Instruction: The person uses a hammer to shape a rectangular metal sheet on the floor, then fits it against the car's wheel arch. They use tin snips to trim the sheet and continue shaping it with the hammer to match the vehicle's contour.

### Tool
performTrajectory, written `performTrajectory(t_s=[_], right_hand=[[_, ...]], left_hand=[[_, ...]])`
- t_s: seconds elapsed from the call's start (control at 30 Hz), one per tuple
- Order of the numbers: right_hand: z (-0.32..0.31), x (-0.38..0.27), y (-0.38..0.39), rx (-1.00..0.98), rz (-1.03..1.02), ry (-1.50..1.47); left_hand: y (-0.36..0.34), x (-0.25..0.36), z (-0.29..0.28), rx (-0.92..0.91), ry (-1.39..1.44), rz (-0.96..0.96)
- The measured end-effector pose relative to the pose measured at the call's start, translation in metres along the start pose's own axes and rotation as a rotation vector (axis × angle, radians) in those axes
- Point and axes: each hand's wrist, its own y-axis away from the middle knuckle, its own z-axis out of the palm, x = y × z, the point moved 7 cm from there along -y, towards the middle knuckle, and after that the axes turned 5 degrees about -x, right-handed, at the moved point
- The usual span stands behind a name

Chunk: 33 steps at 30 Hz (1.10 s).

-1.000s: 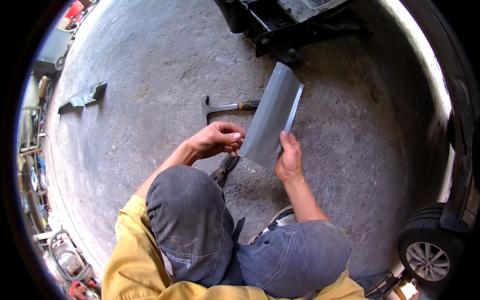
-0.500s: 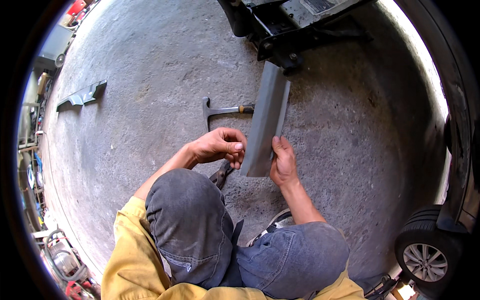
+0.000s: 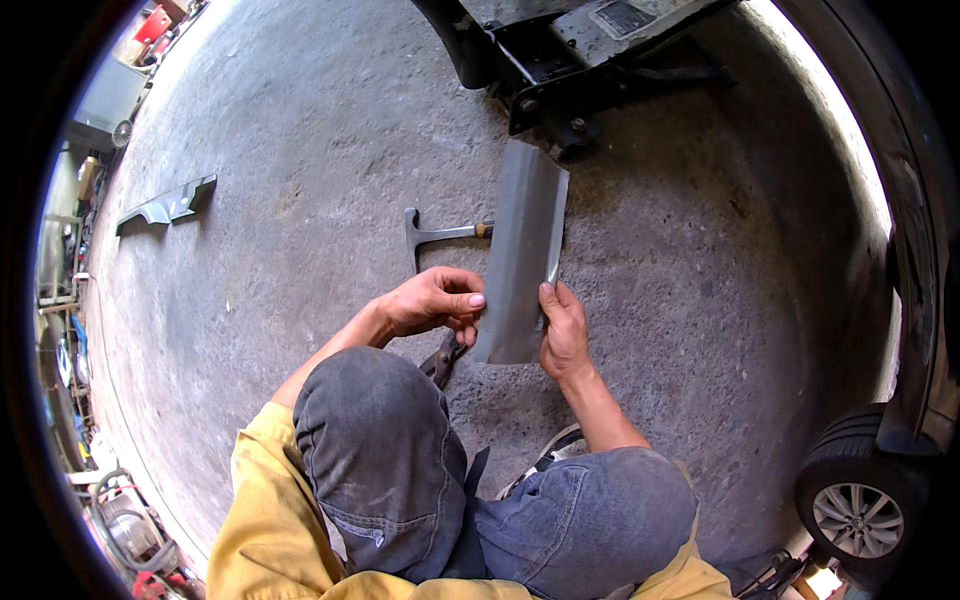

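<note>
Handling the gray panel (image 3: pixel 520 250): Doing it well, I judged, called for a light, steady hold on the long sides, with skin kept clear of the thin, possibly sharp edges.
Right hand (image 3: pixel 565 335): Mine grasped the panel's right edge, thumb on top.
Left hand (image 3: pixel 440 302): Its fingers curled at the left edge; I couldn't tell whether they pinched it.
Panel's place: Centre of the frame, above the concrete floor (image 3: pixel 300 270), covering part of the hammer (image 3: pixel 445 234).
Panel's look: Long, matte, creased lengthwise, its right edge shinier.
</note>
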Motion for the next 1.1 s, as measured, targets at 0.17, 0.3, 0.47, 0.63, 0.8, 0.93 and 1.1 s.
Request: performTrajectory(t_s=[0.17, 0.3, 0.47, 0.63, 0.8, 0.93, 1.1], right_hand=[[-0.014, -0.003, -0.001, 0.070, -0.060, 0.086], [-0.012, -0.015, 0.000, 0.112, -0.124, 0.277], [-0.003, -0.019, 0.003, 0.077, -0.165, 0.561], [0.006, -0.014, 0.004, 0.011, -0.123, 0.567], [0.014, -0.014, 0.006, 0.017, -0.108, 0.536], [0.006, -0.026, 0.006, 0.037, -0.161, 0.636], [-0.010, -0.097, 0.019, 0.203, -0.395, 1.160]], left_hand=[[-0.002, 0.002, -0.012, 0.104, 0.003, 0.040], [0.002, 0.007, -0.031, 0.198, 0.026, 0.121], [0.001, 0.019, -0.019, 0.186, 0.075, 0.230], [0.004, 0.017, -0.029, 0.202, 0.126, 0.261], [0.007, 0.018, -0.028, 0.276, 0.072, 0.225], [0.000, 0.018, -0.039, 0.330, -0.074, 0.104], [-0.020, 0.055, -0.033, 0.356, -0.317, -0.008]])
